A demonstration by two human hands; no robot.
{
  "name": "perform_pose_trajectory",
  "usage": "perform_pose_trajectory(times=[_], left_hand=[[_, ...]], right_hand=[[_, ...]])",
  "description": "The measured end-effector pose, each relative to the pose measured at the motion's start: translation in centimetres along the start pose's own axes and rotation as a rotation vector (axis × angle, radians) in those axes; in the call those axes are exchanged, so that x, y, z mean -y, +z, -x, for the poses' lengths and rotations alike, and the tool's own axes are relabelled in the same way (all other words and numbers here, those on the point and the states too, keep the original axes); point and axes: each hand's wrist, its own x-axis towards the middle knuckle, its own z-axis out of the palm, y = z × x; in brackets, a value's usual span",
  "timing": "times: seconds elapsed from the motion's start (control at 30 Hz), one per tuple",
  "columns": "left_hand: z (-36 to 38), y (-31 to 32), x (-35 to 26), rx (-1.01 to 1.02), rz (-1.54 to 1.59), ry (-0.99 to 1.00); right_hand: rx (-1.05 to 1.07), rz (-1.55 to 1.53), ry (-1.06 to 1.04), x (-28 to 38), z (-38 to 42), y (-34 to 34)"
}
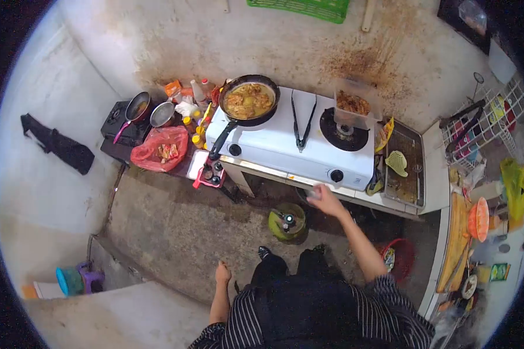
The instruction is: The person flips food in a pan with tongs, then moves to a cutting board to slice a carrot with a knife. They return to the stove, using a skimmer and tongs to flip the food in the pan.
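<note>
My right hand (325, 200) reaches out over the front edge of the white gas stove (273, 142), near its right knob (336, 175). Motion smears its fingers, and a greyish blur shows at their tips. Low on the left hangs my left hand (222, 272), its fingers curled in, away from any object. On the left burner sits a black frying pan (248, 102) with food in yellowish liquid, its handle pointing to the front. Black tongs (303, 125) lie mid-stove. A clear plastic container (355, 107) of browned food stands by the right burner (343, 138).
Below the stove, a green gas cylinder (287, 223) stands on the floor. Left are a red plastic bag (160, 149), a small pan (138, 108) and several bottles. At right are a metal tray (406, 174), a wooden board (453, 244) and a red basket (399, 262).
</note>
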Motion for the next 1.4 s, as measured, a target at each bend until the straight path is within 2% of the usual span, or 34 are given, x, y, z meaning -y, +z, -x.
perform_pose_trajectory(times=[0.07,0.17,0.23,0.3,0.4,0.47,0.53,0.57,0.7,0.83,0.93,0.97,1.03,1.07,1.1,1.13,1.2,1.27,1.4], left_hand=[[-2.2,-0.8,1.4,-0.041,0.107,0.052],[-4.9,-0.4,3.4,-0.153,0.014,0.256],[-4.8,-0.9,2.0,0.005,0.237,0.097],[-7.1,0.9,4.8,0.28,0.271,0.215],[-5.2,0.0,2.5,0.426,0.194,0.196],[-4.8,1.8,4.1,0.483,0.225,0.151],[-4.3,0.7,2.7,0.591,0.107,0.12],[-4.0,0.2,2.3,0.649,0.047,0.107],[-6.2,2.1,3.2,0.614,0.096,0.233],[-8.5,1.0,-0.8,0.537,0.009,0.38],[-9.5,-0.6,-7.1,0.548,0.068,0.447],[-9.4,-1.3,-9.7,0.558,0.101,0.462],[-7.8,-3.0,-16.3,0.6,0.205,0.427],[-7.9,-2.4,-18.2,0.65,0.345,0.513],[-7.8,-1.7,-20.1,0.703,0.486,0.599],[-7.6,-1.3,-22.3,0.742,0.501,0.647],[-6.7,-0.1,-26.4,0.84,0.522,0.748],[-6.2,2.2,-28.9,0.934,0.415,0.794],[-3.0,5.0,-33.9,1.153,0.098,0.906]], right_hand=[[-0.011,0.013,0.007,-0.3,-5.2,0.9],[-0.139,0.181,0.097,-0.4,-13.0,1.1],[-0.197,0.268,0.234,0.8,-16.7,0.7],[-0.278,0.37,0.281,2.0,-19.5,0.4],[-0.304,0.368,0.315,2.6,-21.6,0.1],[-0.31,0.376,0.344,2.3,-22.7,0.3],[-0.323,0.419,0.332,2.1,-23.0,0.3],[-0.33,0.443,0.33,1.9,-22.5,0.3],[-0.54,0.488,0.275,1.6,-20.6,0.0],[-0.531,0.484,0.262,2.0,-17.7,-1.1],[-0.493,0.557,0.196,2.6,-14.7,-2.2],[-0.508,0.555,0.104,2.8,-13.1,-2.6],[-0.507,0.525,0.087,3.6,-9.6,-3.3],[-0.508,0.51,0.082,4.0,-7.5,-3.5],[-0.536,0.425,0.059,4.4,-5.1,-3.5],[-0.52,0.345,0.112,4.2,-2.9,-3.2],[-0.656,0.091,0.084,4.7,1.9,-2.9],[-0.784,-0.062,0.113,5.9,6.2,-3.8],[-0.931,-0.315,0.208,1.6,10.8,-6.2]])
